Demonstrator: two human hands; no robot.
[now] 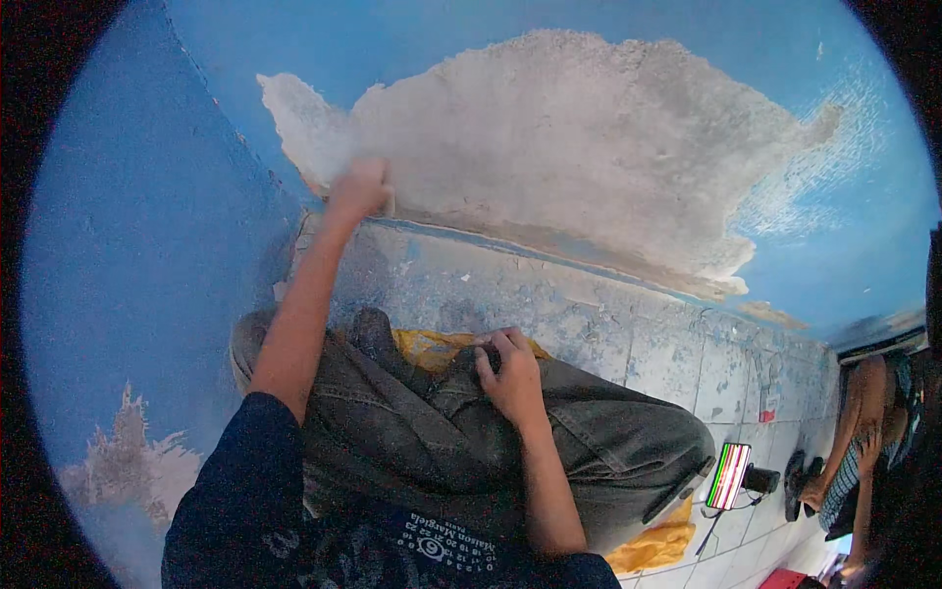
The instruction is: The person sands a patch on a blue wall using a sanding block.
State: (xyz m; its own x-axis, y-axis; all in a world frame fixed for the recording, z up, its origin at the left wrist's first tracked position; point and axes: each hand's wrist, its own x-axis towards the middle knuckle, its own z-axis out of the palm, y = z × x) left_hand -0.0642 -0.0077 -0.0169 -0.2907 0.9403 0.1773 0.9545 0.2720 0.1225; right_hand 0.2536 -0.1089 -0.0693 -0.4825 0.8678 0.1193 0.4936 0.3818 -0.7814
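My left hand (pixel 360 188) is curled against the lower left part of a bare grey plaster patch (pixel 559 140) on the blue-painted wall (pixel 471 29). Motion blurs this hand, and whether something is inside its fingers is hidden. A ragged paint edge surrounds the patch. My right hand (pixel 511 375) rests on the lap of my dark trousers (pixel 419 427), thumb and fingers apart, with nothing visible in it. Just past its fingertips, a yellow cloth or sheet (pixel 434 347) shows from under my crossed legs.
Paint flakes and dust cover the tiled floor (pixel 589 324) along the wall. By my right knee lie a phone (pixel 728 475) with a striped screen and a black device (pixel 760 480) with a cable. A seated person (pixel 857 434) is at far right. Another blue wall (pixel 132 258) rises close on the left.
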